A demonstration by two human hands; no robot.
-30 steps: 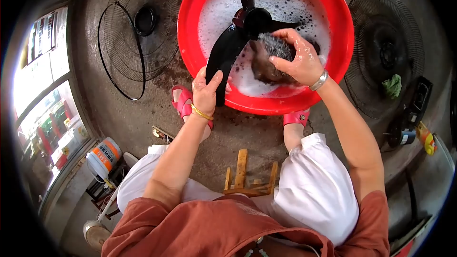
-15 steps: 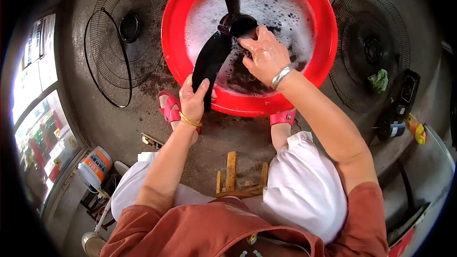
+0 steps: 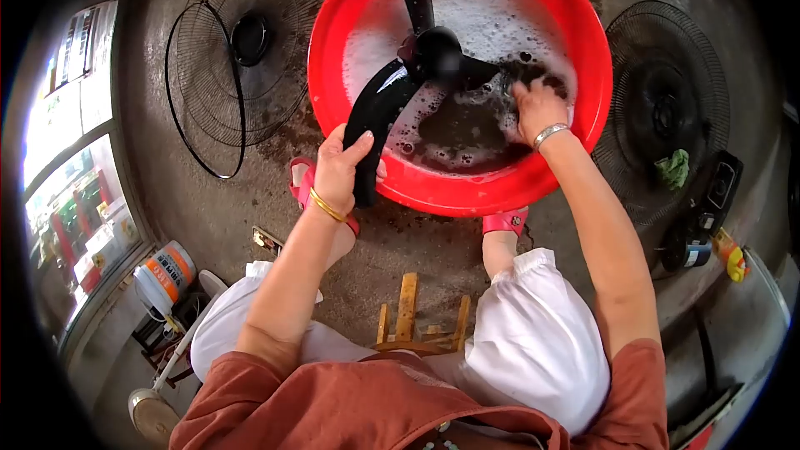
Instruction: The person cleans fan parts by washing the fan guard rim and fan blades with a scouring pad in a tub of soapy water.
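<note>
A black fan blade (image 3: 385, 108) with three wings lies tilted over a red basin (image 3: 329, 58) of soapy, murky water. My left hand (image 3: 337, 171) grips the end of its lower left wing at the basin's near rim. The round hub (image 3: 437, 52) sits above the suds, and one wing points up past the far rim. The third wing dips into the water on the right. Beside that wing, my right hand (image 3: 540, 112) is low in the basin, fingers apart and their tips partly hidden by water and foam. I see nothing in it.
Black wire fan guards (image 3: 283, 58) lie on the wet floor to the left, with a thin black ring (image 3: 169, 87) over them. Another fan guard (image 3: 667, 67) is at the right, with a green cloth (image 3: 673, 168) on it. A white bucket (image 3: 167, 271) stands lower left.
My right hand has left the hub and moved right and down into the water. My left hand keeps its hold on the wing. The whole view has shifted slightly.
</note>
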